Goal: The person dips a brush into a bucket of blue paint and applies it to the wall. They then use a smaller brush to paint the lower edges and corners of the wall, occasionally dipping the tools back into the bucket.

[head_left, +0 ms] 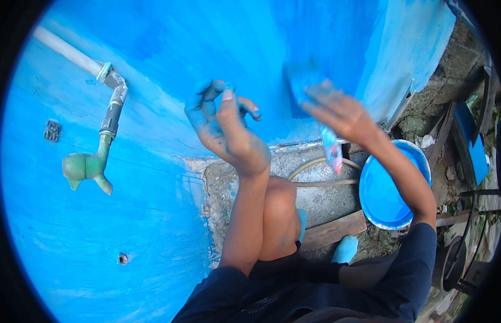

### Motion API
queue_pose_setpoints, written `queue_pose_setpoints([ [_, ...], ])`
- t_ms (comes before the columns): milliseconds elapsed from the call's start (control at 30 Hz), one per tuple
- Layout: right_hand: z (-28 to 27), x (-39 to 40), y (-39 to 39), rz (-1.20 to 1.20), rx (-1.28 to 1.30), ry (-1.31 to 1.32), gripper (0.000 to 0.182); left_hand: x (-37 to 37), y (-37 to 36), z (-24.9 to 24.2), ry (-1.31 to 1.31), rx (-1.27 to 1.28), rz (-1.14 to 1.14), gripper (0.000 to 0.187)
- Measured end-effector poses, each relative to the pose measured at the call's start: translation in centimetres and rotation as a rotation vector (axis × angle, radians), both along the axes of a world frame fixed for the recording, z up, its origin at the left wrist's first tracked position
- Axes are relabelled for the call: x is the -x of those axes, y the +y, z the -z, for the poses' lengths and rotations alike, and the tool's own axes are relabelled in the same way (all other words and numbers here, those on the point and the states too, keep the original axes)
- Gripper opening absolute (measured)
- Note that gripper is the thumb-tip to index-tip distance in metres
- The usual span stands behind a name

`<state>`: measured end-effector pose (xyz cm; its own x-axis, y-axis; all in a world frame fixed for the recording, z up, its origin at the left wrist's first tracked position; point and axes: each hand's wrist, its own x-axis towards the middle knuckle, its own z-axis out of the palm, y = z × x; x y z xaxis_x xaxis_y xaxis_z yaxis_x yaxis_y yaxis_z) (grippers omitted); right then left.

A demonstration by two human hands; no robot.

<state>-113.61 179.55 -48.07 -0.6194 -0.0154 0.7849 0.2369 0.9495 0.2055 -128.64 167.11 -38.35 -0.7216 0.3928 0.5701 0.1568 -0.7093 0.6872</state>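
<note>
My right hand (339,110), blurred by motion, grips a paintbrush against the blue wall (234,37). The brush's blue-coated head (300,78) is smeared in the view, and its patterned handle (331,151) shows below the hand. Raised in front of the wall, my left hand (234,126) holds nothing; its fingers are loosely curled and apart, with blue paint on them. Below my right forearm stands a round bucket (427,161) with blue paint (385,188) inside.
At left, a white pipe (70,51) leads to a green tap fitting (86,166) jutting from the wall. A hose (326,183) lies on the concrete ledge near a wooden plank (334,231). Boards and clutter (471,140) are at right.
</note>
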Motion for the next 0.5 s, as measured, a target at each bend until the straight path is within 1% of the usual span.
queue_pose_setpoints([
  [67,4.7,-0.5,-1.4,0.01,0.089,-0.254,0.044,0.1,-0.3,-0.2,0.01,-0.001,-0.005,0.031],
  [100,6.1,-0.9,-1.3,0.025,0.09,-0.254,0.044,0.2,-0.4,-0.3,0.011,0.001,-0.025,0.032],
  [167,7.8,-2.1,-0.9,-0.083,0.527,-0.571,0.051,0.2,-0.6,-0.4,0.005,-0.005,-0.017,0.032],
  [200,7.3,-3.0,-0.6,-0.069,0.533,-0.573,0.051,0.3,-0.6,-0.4,-0.003,-0.005,-0.028,0.033],
  [267,4.7,-4.9,0.2,-0.139,0.685,-0.358,0.052,0.3,-0.5,-0.3,-0.007,-0.008,-0.02,0.034],
  [300,3.4,-5.4,0.5,-0.169,0.779,-0.235,0.048,0.3,-0.4,-0.3,0.002,0.0,-0.02,0.035],
  [433,-0.9,-7.6,1.2,-0.034,0.569,0.079,0.029,0.1,-0.1,-0.2,0.01,0.028,-0.025,0.036],
  [467,-2.1,-8.3,1.0,-0.034,0.568,0.08,0.029,0.0,-0.1,-0.2,0.011,0.027,-0.025,0.036],
  [500,-3.1,-8.9,0.6,0.048,0.56,0.221,0.03,0.0,-0.1,-0.2,0.015,0.031,-0.019,0.036],
])
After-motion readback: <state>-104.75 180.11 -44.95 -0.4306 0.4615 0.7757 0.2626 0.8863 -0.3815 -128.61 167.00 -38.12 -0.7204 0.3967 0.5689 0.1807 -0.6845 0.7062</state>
